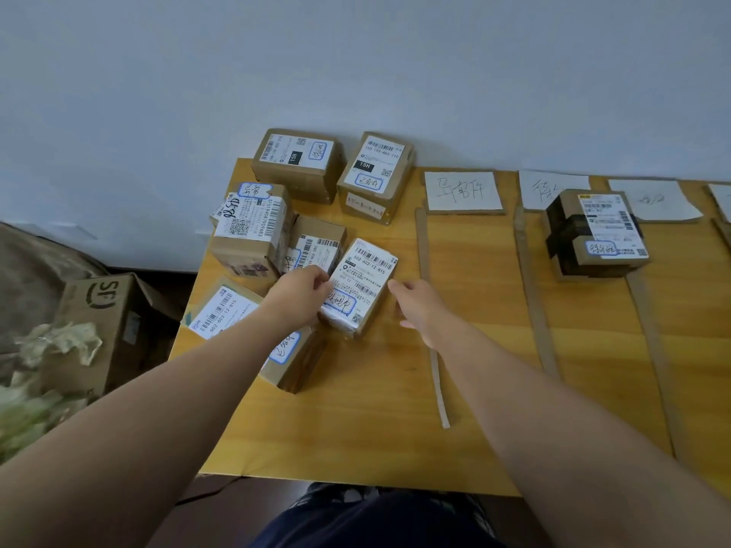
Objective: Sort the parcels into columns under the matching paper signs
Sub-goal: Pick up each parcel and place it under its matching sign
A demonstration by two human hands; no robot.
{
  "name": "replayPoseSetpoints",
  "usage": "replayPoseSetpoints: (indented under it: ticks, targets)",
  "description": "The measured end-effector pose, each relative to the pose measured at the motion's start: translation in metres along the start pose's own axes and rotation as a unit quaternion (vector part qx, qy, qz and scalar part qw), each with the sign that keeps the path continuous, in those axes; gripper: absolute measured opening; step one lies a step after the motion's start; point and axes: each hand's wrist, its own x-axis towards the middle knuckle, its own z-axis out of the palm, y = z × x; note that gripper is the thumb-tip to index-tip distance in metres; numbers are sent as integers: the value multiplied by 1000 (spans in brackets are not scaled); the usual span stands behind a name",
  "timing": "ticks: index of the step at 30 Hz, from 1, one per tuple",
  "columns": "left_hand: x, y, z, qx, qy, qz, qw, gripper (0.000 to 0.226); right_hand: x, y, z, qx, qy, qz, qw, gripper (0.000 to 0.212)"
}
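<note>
Small parcel (362, 284) sat tilted on tabletop (375, 409) amid unsorted boxes, left of signs. Left hand (302, 296) pinching its near-left edge, right hand (421, 310) loose, empty beside it. Probably light, stiff cardboard; best gripped across both long sides.

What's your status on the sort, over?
Left hand gripping small parcel, right hand open beside it. One parcel already in a column; six unsorted at left. Path to signs clear.

brown boxes, white labels

we saw brown cardboard parcels (358, 288) with white labels, black barcodes and blue-outlined stickers. the table (395, 409) was yellow wood. one parcel (593, 235) wore black tape. the signs (462, 190) were white paper.
</note>
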Motion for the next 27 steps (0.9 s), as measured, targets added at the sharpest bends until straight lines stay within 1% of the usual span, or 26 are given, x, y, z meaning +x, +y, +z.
replayPoseSetpoints:
  ticks: [2, 4, 7, 9, 12, 14, 20, 23, 24, 27]
  targets:
    - [-1, 2, 2, -24, -20, -3, 999, 30, -3, -3, 6, 21, -30, 18, 999, 46]
    - [-2, 1, 6, -57, -43, -2, 997, 32, -6, 1, 11, 53, -55, 35, 996, 53]
    - [-3, 2, 13, -144, -57, -6, 988, 34, -6, 10, 16, 114, -56, 49, 991, 62]
    - [-3, 6, 16, -198, -52, -8, 979, 29, -5, 10, 16, 158, -48, 45, 985, 61]
    - [-3, 14, 16, -245, -35, 0, 969, 23, -6, 2, 8, 210, -43, 29, 976, 53]
    - [-5, 21, 11, -263, -23, 7, 965, 27, -10, -6, 1, 224, -34, 14, 974, 46]
    - [-15, 46, -9, -320, 8, 58, 946, 35, -24, -28, -14, 247, -8, -52, 968, 41]
    - [-13, 53, -19, -337, 15, 77, 938, 40, -33, -35, -19, 266, -2, -81, 960, 27]
    - [-13, 55, -23, -340, 18, 80, 937, 41, -35, -37, -22, 270, 0, -99, 958, 27]
    - [-14, 60, -32, -332, 20, 95, 938, 40, -42, -43, -31, 227, 0, -165, 960, 40]
